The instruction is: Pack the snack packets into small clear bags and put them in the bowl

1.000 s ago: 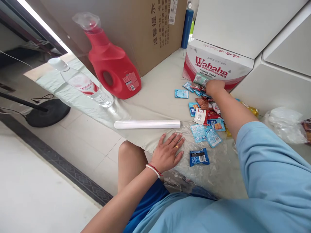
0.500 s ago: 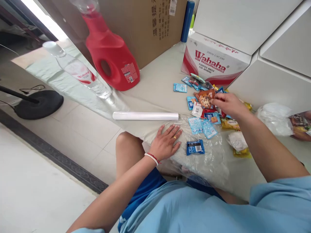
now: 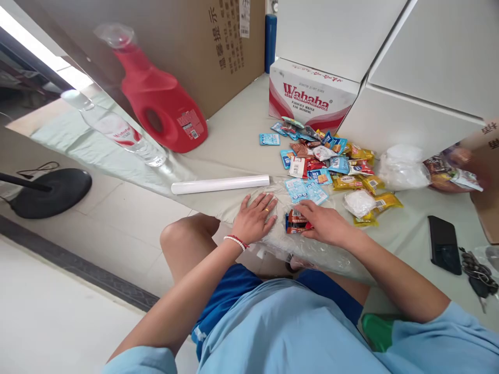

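My left hand (image 3: 255,217) lies flat with its fingers spread, pressing on clear plastic film (image 3: 331,258) at the table's near edge. In my right hand (image 3: 325,223) is a brown snack packet (image 3: 298,220), partly hidden by the fingers. It rests on or right over a dark blue snack packet, of which only a strip shows at its left. Just beyond, two light blue packets (image 3: 298,191) lie partly overlapping. A white roll (image 3: 220,185) is beyond my left hand. Farther back spreads a pile of assorted snack packets (image 3: 323,153).
A red jug (image 3: 167,109) and a clear water bottle (image 3: 120,130) stand at the left. A Wahaha carton (image 3: 312,96) sits behind the pile. Rightward are a white plastic bundle (image 3: 403,169), a phone (image 3: 444,244) and keys (image 3: 478,272).
My right hand has brought the brown packet from the pile towards me, onto or over the dark blue packet. My left hand stays flat on the film. The camera view has turned rightward.
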Action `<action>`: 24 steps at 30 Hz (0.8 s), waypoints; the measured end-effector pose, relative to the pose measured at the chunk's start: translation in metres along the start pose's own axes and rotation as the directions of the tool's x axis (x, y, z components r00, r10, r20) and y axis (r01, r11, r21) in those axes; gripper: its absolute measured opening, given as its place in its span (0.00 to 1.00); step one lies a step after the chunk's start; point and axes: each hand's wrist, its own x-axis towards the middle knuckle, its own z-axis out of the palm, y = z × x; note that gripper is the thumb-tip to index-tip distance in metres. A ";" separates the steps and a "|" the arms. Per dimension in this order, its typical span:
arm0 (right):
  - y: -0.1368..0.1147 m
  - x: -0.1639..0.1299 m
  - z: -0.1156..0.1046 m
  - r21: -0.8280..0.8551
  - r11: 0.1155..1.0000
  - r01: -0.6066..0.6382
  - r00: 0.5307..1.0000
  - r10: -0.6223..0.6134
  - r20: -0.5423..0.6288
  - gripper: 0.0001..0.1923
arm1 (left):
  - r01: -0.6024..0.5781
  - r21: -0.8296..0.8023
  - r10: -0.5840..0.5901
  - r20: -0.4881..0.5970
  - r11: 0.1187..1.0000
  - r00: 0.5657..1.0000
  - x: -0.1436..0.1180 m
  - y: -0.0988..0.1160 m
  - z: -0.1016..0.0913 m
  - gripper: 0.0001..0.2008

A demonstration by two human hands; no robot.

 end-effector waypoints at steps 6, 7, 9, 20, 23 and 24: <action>-0.014 0.010 -0.003 -0.085 0.994 0.064 0.998 -0.063 0.009 0.27 | 0.007 -0.004 -0.007 0.002 1.000 1.000 0.000 0.001 0.000 0.27; -0.016 0.013 -0.004 -0.111 0.991 0.077 0.997 -0.076 0.019 0.27 | 0.009 -0.004 -0.009 0.009 1.000 1.000 0.000 0.001 0.000 0.27; -0.019 0.018 -0.004 -0.161 0.982 0.098 0.994 -0.090 0.055 0.26 | 0.014 -0.004 -0.013 0.023 1.000 1.000 0.000 0.001 0.000 0.28; -0.008 -0.006 -0.012 -0.139 0.983 -0.121 0.992 0.126 0.027 0.25 | -0.125 -0.068 0.134 0.148 0.990 0.980 0.014 -0.018 -0.004 0.34; -0.015 0.002 -0.015 -0.126 0.984 -0.123 0.992 0.122 -0.016 0.25 | -0.135 -0.097 0.150 0.164 0.986 0.975 0.020 -0.024 -0.007 0.33; -0.018 0.006 -0.015 -0.125 0.986 -0.111 0.994 0.109 -0.019 0.25 | -0.131 -0.110 0.149 0.170 0.985 0.974 0.021 -0.025 -0.008 0.33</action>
